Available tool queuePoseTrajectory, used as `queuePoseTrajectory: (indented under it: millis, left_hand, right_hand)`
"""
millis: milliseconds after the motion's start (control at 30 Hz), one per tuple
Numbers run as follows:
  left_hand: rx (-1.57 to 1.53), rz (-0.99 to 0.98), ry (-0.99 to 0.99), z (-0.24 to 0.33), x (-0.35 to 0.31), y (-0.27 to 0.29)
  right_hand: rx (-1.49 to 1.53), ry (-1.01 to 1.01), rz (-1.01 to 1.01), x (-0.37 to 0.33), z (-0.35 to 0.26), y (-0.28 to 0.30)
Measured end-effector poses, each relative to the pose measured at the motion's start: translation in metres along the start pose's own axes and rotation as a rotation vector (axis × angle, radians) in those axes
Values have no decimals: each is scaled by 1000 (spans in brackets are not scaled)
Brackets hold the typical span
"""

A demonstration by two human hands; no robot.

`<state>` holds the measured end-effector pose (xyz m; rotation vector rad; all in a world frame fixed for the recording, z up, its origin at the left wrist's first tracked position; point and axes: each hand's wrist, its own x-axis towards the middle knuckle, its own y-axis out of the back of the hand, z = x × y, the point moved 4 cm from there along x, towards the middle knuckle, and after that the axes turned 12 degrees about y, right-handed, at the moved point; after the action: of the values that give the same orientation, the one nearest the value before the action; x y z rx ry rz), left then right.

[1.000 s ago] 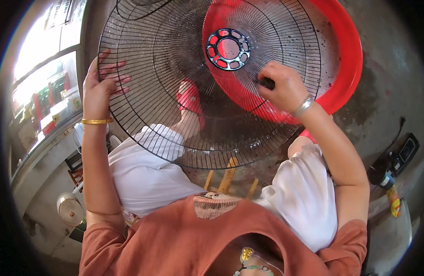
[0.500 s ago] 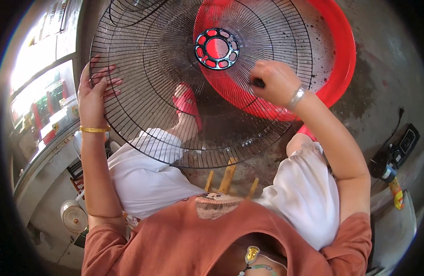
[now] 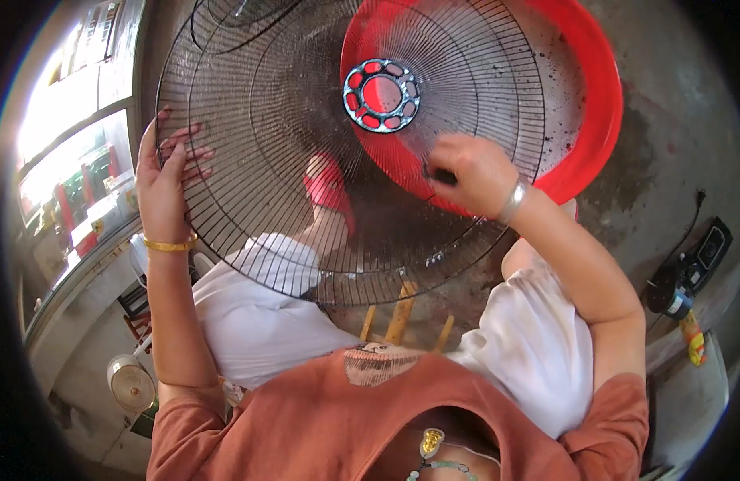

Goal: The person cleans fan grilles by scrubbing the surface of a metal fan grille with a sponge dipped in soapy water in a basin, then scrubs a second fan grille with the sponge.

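Note:
A round black wire fan grille (image 3: 261, 172) is held up in front of me, slightly tilted, with a slotted hub ring (image 3: 411, 95) at its middle. My left hand (image 3: 168, 180) is closed on its left rim, thumb in front and fingertips showing through the wires. My right hand (image 3: 472, 172) is a fist over the lower right wires, around something small and dark (image 3: 442, 176) that I cannot make out. Behind the grille a large red basin (image 3: 602, 104) stands on the floor, holding cloudy water (image 3: 558, 88) with dark specks.
Yellow stool legs (image 3: 403, 313) show between my knees. My pink slipper (image 3: 330, 188) is behind the grille. Wet patches darken the floor (image 3: 626, 160). A black device with a plug and cord (image 3: 711, 252) lies at the right. A small white fan (image 3: 131, 386) stands at the left.
The grille has shifted a little downward with my left hand. My right fist has moved slightly down and left over the wires, still closed.

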<state>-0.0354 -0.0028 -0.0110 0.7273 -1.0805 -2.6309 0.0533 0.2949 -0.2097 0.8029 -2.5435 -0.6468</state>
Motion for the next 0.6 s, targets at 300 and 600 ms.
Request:
queuePoseTrajectory:
  millis: [300,600]
  left_hand:
    - [-114,-88,53,-13,0,9]
    - [-183,-109,144,-3,-10,-6]
  right_hand:
    - [-406,-309,686,-38,103,114]
    - [-259,-660,-128,-59,203,91]
